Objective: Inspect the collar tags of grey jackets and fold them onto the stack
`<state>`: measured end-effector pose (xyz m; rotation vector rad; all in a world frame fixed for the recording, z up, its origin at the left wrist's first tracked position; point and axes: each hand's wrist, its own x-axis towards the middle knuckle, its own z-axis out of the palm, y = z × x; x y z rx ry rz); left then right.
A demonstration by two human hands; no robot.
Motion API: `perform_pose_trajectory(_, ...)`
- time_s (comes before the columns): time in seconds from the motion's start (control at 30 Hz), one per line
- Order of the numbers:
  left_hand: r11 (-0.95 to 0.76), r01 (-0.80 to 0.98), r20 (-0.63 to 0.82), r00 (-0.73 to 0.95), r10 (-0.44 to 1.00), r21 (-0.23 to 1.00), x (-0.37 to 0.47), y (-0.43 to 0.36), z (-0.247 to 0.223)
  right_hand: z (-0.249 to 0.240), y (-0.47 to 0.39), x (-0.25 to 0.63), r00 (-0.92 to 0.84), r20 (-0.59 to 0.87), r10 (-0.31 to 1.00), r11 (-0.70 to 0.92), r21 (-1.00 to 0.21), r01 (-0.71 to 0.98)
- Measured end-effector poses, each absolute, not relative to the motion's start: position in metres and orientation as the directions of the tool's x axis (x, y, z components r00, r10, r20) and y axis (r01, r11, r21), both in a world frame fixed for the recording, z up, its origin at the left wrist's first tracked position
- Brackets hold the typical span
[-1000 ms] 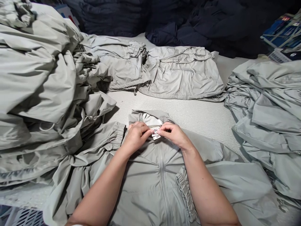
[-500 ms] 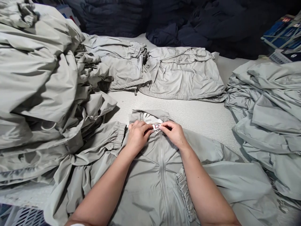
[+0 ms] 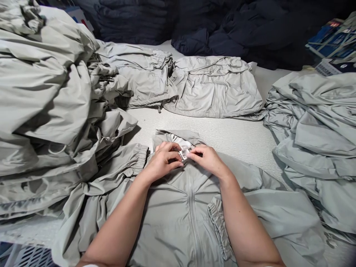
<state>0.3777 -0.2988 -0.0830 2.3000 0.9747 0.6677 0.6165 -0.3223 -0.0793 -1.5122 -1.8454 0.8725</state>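
A grey zipped jacket lies front up before me, its collar away from me. Inside the collar a small white label shows between my hands. My right hand pinches the label's right edge between thumb and fingertips. At the label's left side is my left hand, its thumb and fingers apart, resting at the collar.
Heaped grey garments rise at the left, and more grey garments lie at the right. Two folded grey jackets are across the white table. Dark clothing is stacked behind. A white plastic basket shows at the lower left.
The label's red and black print no longer shows; a paler face with small print does. My left thumb and fingers have parted from the label. My right hand still pinches it.
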Motion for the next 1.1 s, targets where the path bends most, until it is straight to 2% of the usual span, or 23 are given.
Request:
perform_pose_trajectory(0.23,-0.581,0.507,0.246,0.581,0.776,0.637,0.380,-0.300,-0.085,-0.065,-0.329,0.630,-0.310,-0.016,0.950,0.207,-0.714,0.669)
perform_pose_trajectory(0.33,-0.574,0.510,0.272,0.549,0.791,0.641,0.380,-0.300,-0.084,-0.061,-0.330,0.630,-0.342,-0.032,0.939,0.220,-0.709,0.670)
perform_pose_trajectory(0.5,-0.603,0.425,0.271,0.617,0.739,0.676,0.380,-0.298,-0.082,-0.051,-0.333,0.632,-0.391,-0.049,0.919,0.240,-0.718,0.653)
perform_pose_trajectory(0.6,-0.564,0.421,0.238,0.610,0.756,0.711,0.381,-0.297,-0.081,-0.047,-0.334,0.633,-0.409,-0.029,0.912,0.267,-0.714,0.647)
perform_pose_trajectory(0.73,-0.508,0.506,0.167,0.575,0.801,0.697,0.380,-0.300,-0.083,-0.047,-0.333,0.629,-0.363,0.038,0.931,0.288,-0.688,0.666)
perform_pose_trajectory(0.87,-0.530,0.568,0.172,0.563,0.808,0.630,0.379,-0.299,-0.088,-0.061,-0.327,0.620,-0.286,0.128,0.950,0.299,-0.646,0.702)
perform_pose_trajectory(1.1,-0.413,0.784,0.263,0.324,0.909,0.463,0.381,-0.286,-0.095,-0.098,-0.313,0.611,-0.121,0.181,0.976,0.203,-0.549,0.811)
